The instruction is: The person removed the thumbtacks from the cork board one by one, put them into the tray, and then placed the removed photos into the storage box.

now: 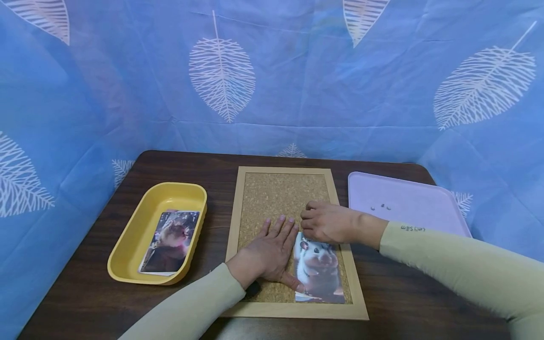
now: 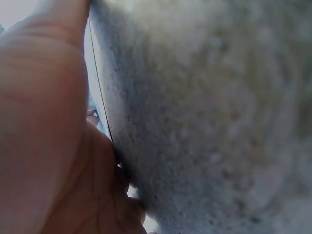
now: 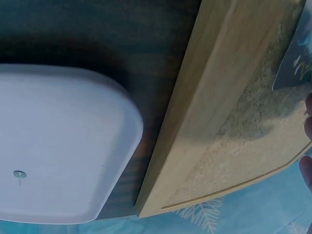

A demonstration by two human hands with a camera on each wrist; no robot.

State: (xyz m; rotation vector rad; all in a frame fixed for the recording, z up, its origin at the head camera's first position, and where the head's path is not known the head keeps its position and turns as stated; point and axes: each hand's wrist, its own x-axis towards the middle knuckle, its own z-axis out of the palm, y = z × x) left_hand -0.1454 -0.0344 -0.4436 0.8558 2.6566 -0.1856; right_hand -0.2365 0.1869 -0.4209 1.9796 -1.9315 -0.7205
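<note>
A wood-framed cork board [image 1: 280, 191] lies on the table. At its lower right is a photo card [image 1: 318, 274] of a pale, furry, round-eared animal. My left hand [image 1: 269, 255] rests flat on the cork with fingers spread, its thumb over the card's left edge. Curled at the card's top edge are the fingers of my right hand [image 1: 329, 222]; whatever lies under or between the fingertips is hidden. The left wrist view shows mostly the palm [image 2: 44, 122] close against the cork. Only a few fingertips [image 3: 307, 168] of the right hand enter the right wrist view.
Left of the board stands a yellow bin [image 1: 127, 238] holding photo cards [image 1: 172, 241]. A lilac tray [image 1: 416, 212] with a few thumbtacks [image 1: 382, 206] lies to the right, partly behind my right forearm. A dark object [image 1: 252, 289] shows under my left wrist. Blue cloth hangs behind the table.
</note>
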